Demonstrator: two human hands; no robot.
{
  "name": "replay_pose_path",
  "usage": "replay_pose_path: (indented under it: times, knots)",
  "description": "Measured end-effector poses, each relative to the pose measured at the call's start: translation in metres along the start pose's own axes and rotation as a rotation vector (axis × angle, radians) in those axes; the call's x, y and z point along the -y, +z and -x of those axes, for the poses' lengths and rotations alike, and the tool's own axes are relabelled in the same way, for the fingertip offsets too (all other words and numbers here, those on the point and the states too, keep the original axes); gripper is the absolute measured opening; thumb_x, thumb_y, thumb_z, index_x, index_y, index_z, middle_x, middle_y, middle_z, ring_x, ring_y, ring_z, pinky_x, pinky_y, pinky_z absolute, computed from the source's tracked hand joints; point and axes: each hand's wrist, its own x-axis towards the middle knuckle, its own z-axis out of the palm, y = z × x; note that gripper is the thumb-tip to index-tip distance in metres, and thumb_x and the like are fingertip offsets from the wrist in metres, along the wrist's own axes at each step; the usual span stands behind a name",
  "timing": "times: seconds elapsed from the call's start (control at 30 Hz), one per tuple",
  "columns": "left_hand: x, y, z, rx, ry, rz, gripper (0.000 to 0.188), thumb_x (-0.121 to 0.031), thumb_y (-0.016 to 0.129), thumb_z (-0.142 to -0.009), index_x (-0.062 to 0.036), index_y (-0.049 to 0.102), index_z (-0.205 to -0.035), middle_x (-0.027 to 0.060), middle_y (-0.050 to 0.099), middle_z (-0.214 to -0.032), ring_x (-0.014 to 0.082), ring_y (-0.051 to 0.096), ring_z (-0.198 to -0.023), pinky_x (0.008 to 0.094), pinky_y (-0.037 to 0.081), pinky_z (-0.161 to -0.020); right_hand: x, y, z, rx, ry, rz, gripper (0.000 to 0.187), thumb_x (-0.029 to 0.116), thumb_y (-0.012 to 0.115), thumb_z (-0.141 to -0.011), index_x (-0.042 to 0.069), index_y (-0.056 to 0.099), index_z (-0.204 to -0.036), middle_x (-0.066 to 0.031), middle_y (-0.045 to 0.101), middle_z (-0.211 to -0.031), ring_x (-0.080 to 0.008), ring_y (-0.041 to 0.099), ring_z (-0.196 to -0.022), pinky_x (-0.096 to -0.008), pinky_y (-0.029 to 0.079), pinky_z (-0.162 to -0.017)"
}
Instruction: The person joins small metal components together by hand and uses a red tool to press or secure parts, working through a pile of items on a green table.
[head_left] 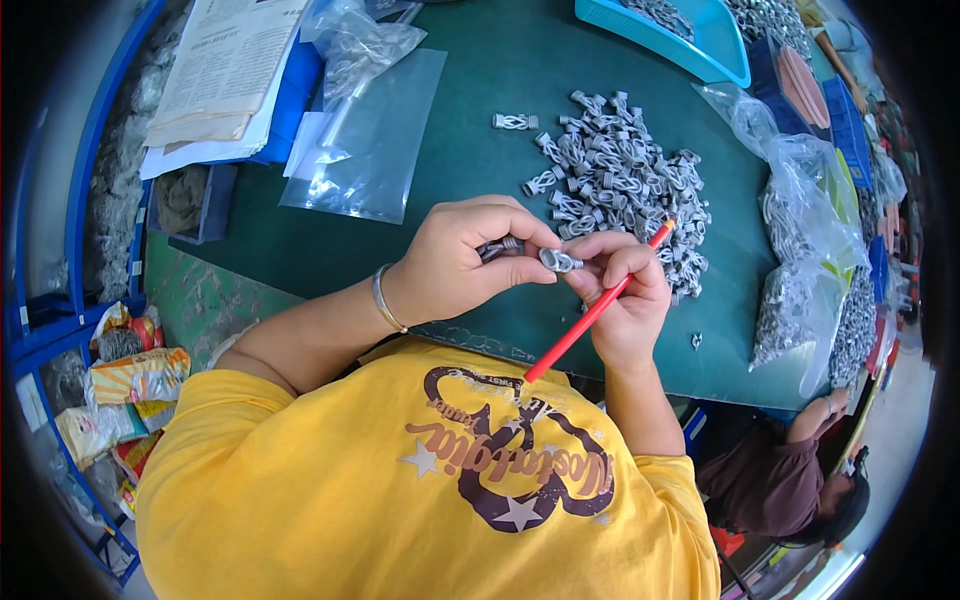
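Over the near edge of the green table, both my hands are closed around one small grey metal fitting [560, 261] with a ring-like end. My left hand [455, 255], with a bangle on its wrist, pinches it between thumb and forefinger. More dark grey fittings [499, 247] are tucked in the curl of that hand's fingers. The fingertips of my right hand [628, 300] touch the other side of the fitting. A red pencil [585, 330] lies slanted through the right fingers. Just beyond my hands spreads a heap of similar grey twisted fittings [625, 165].
Left on the green table [460, 150] lie a clear plastic bag [385, 150] and papers [220, 75] over a blue bin. A turquoise basket [700, 45] stands at the far side. Filled clear bags [800, 260] line the right. Another person [775, 480] sits at lower right.
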Motion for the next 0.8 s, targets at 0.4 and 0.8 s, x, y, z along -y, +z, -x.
replay_pose_path:
  times: [0.4,0.8]
  knots:
    - [0.003,0.009,0.009,-0.066,-0.281,0.165,0.02,-0.008,0.069,-0.077,-0.0006,0.063,-0.094,0.0049,0.063,-0.077,0.0094,0.057,-0.067,0.0211,0.045,-0.056,0.009,0.01,-0.001,-0.092,-0.28,0.094,0.042,-0.016,0.066,-0.067,0.006,0.035,-0.085,-0.0159,0.052,-0.095,-0.024,0.06,-0.09,-0.0313,0.052,-0.078]
    - [0.027,-0.005,-0.017,0.021,-0.597,0.079,0.017,-0.011,0.069,-0.075,-0.0059,0.055,-0.082,0.001,0.052,-0.068,0.0082,0.05,-0.057,0.0225,0.04,-0.047,0.018,0.001,-0.008,-0.149,-0.382,0.468,0.029,-0.01,0.063,-0.074,0.006,0.039,-0.073,-0.0159,0.062,-0.083,-0.025,0.06,-0.077,-0.0326,0.048,-0.071]
